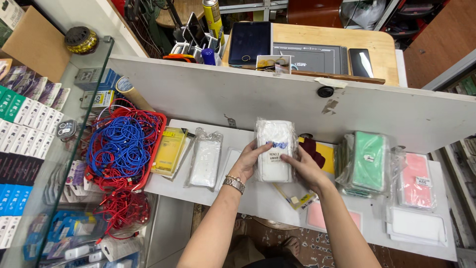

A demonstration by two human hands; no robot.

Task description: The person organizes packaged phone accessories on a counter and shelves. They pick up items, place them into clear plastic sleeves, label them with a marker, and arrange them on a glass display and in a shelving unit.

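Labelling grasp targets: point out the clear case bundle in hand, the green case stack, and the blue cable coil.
clear case bundle (275, 151), head view, middle of its plastic front
green case stack (369, 160), head view, centre of top case
blue cable coil (119, 146), head view, middle of the coil

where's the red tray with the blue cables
In the head view, the red tray sits at the left end of the white counter, left of the yellow package and beside the glass case.

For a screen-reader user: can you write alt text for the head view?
Both hands, left hand and right hand, hold a clear bagged bundle of phone cases over a white counter, with green cases and blue cables alongside.
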